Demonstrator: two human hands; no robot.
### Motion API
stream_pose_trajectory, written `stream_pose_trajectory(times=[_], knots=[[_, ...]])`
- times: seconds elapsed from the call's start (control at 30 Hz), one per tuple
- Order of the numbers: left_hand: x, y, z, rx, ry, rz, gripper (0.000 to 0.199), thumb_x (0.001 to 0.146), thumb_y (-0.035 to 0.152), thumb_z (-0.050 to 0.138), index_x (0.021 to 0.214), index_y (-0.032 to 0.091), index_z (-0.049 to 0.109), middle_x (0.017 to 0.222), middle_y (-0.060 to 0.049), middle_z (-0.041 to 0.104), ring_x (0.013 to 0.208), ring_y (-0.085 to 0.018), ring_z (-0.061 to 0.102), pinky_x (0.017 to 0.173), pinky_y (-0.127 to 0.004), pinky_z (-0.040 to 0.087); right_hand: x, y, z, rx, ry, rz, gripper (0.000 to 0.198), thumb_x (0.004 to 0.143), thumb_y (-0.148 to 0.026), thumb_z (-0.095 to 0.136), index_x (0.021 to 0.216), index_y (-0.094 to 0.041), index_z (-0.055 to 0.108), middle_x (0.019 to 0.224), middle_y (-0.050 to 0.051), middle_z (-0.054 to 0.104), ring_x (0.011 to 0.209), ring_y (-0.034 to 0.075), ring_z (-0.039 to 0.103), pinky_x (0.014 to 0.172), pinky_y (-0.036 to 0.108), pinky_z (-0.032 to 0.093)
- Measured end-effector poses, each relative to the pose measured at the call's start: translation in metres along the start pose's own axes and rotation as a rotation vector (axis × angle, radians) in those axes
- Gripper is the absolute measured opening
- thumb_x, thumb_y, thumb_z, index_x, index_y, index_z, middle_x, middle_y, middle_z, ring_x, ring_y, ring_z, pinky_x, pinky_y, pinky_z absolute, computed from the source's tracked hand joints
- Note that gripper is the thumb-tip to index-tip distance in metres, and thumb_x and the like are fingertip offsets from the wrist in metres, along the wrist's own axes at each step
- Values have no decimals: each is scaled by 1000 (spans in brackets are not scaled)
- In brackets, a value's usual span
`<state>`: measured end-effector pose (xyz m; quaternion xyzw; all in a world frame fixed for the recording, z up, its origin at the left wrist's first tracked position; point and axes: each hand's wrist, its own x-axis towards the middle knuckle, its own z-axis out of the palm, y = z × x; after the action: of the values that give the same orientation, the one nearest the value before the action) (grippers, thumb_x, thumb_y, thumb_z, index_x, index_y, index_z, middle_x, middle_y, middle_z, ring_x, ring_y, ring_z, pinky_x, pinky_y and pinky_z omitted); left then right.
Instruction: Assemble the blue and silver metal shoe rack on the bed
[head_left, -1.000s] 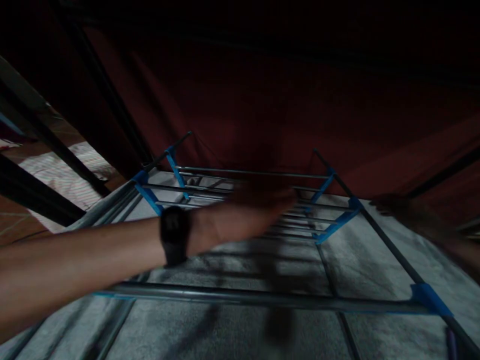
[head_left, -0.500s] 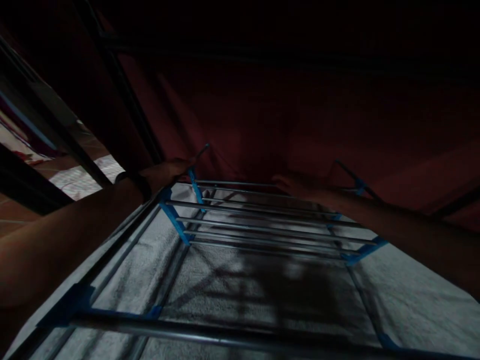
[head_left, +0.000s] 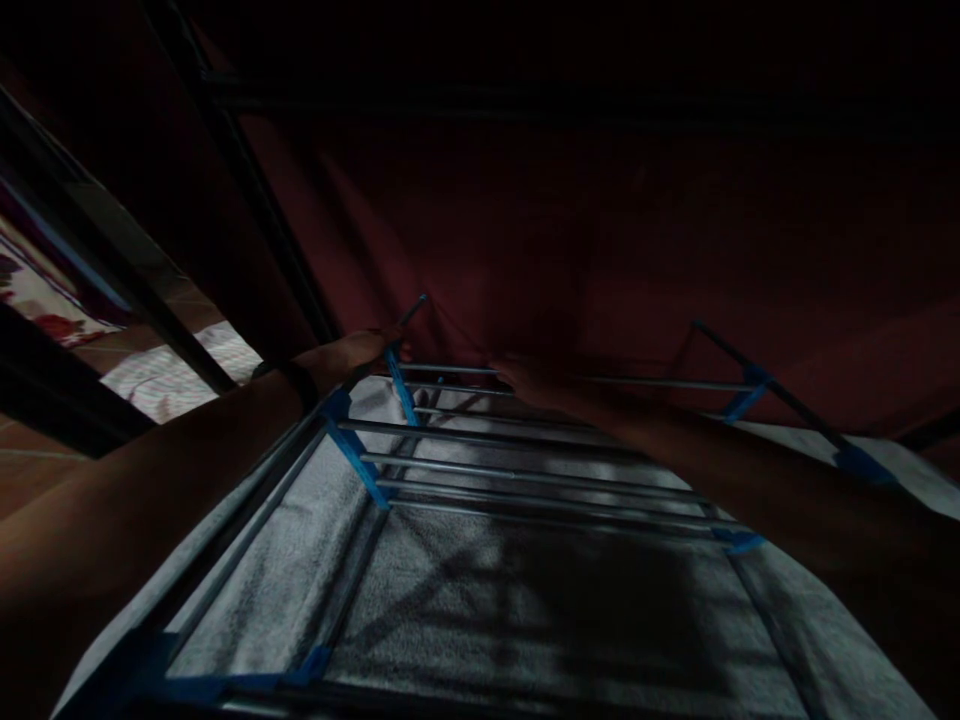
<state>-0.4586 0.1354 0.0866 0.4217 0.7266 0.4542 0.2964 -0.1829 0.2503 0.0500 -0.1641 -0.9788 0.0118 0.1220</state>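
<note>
left hand (head_left: 360, 348) grips the rack (head_left: 525, 475), maybe to steady it. right hand (head_left: 529, 380) is near left hand (can't tell its grip).

The rack (head_left: 525, 476) is cut off by the bottom edge, the 2 forearms (head_left: 180, 455) run out of the picture at the sides, the right forearm (head_left: 697, 452) covers parts of several bars (head_left: 480, 439), and shadow leaves unclear whether the right hand (head_left: 531, 380) grips or merely touches the far bar (head_left: 660, 382).

Smooth, glossy metal rods (head_left: 514, 475) are joined by matt plastic brackets (head_left: 354, 451); rough, matt cloth (head_left: 442, 580) is spread beneath, towards six o'clock.
</note>
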Motion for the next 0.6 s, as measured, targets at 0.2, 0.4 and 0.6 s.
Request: stream_pose_trajectory(times=[0.2,0.4,0.6], knots=[[-9,5,-2,31,-39,-9,19,81,38,62,77,20,67,76,-5,70,72,-20,66,63,-24,54,3,3,-10,2,73,51,42,101,-17,40,140,-19,55,115,10,64,96,18,60,82,28,43],[1,-5,-3,-51,-37,-44,21,75,42,69,79,21,65,71,-5,67,67,-22,65,57,-27,53,5,6,-6,-11,55,46,41,100,-17,40,137,-17,57,118,11,64,98,19,59,81,28,42],[14,-10,-4,10,-99,-40,33,73,49,76,81,18,68,79,-5,71,65,-17,64,58,-25,53,1,5,-9,27,41,70,36,101,-19,41,131,-17,61,112,9,66,95,18,60,80,28,42]])
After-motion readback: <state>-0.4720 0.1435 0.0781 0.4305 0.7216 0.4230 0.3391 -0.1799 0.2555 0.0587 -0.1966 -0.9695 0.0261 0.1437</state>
